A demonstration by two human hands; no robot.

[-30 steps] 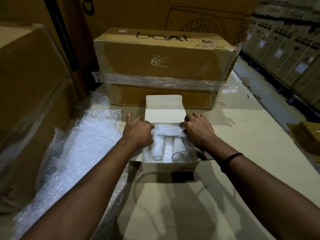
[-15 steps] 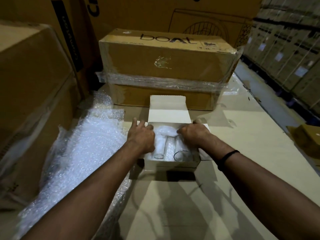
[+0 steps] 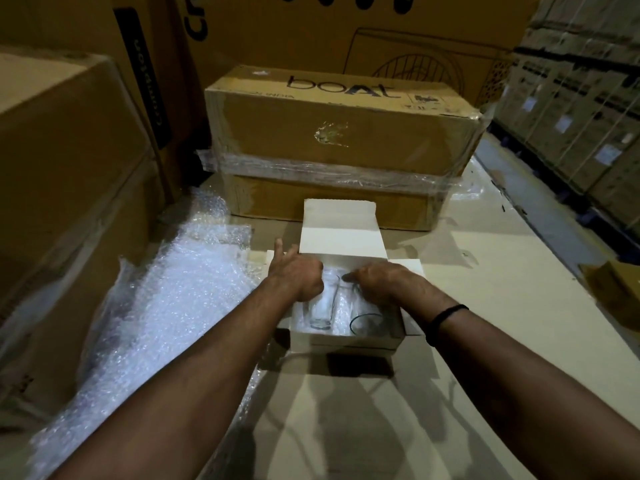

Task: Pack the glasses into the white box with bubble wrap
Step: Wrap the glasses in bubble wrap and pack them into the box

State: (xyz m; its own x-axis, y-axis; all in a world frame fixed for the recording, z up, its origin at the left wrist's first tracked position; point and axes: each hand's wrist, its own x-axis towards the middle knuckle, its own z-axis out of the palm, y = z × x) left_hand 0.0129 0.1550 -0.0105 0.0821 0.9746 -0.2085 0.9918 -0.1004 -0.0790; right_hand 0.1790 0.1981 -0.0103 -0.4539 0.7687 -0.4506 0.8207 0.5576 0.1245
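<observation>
The white box (image 3: 346,342) stands open on the cardboard surface, its lid flap (image 3: 341,230) raised at the far side. Two clear glasses lie side by side in it, the left glass (image 3: 323,308) and the right glass (image 3: 367,323), rims toward me. A strip of bubble wrap (image 3: 342,306) shows between them. My left hand (image 3: 298,277) reaches into the box's far left, fingers curled down onto wrap by the left glass, index finger sticking out. My right hand (image 3: 384,282) lies over the right glass and presses down, index finger stretched left.
A large sheet of bubble wrap (image 3: 166,306) spreads over the surface to the left. A taped brown carton (image 3: 339,133) stands right behind the box. Tall cartons (image 3: 69,168) wall in the left side. A small brown box (image 3: 616,289) lies at the right edge.
Both hands have come nearer and lower into the box. The white wad of bubble wrap they held at the far end is now pushed down out of sight.
</observation>
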